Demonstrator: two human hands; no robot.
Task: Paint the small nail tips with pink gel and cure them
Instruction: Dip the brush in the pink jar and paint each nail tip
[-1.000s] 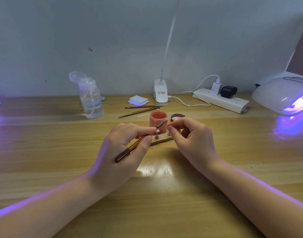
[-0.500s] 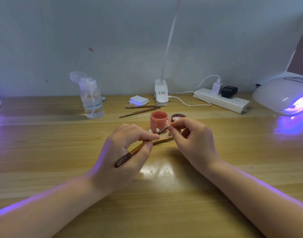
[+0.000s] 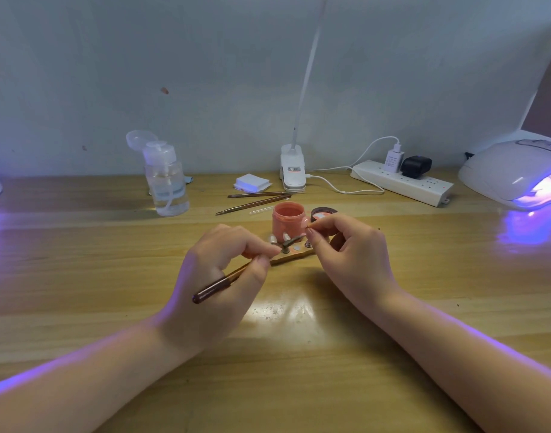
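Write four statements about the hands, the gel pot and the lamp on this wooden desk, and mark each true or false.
1. The left hand grips a brown-handled brush. True.
2. The pink gel pot is capped. False: it is open, and pink shows inside.
3. The white curing lamp at the right glows violet. True.
4. The right hand lies flat on the wooden desk. False: its fingers pinch something small beside the pot.

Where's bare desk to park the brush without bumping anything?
Free: the stretch between the pump bottle and the left hand, and the wood between the right hand and the cure lamp. Crowded: around the pink jar and nail-tip stand, with spare brushes and the power strip behind.
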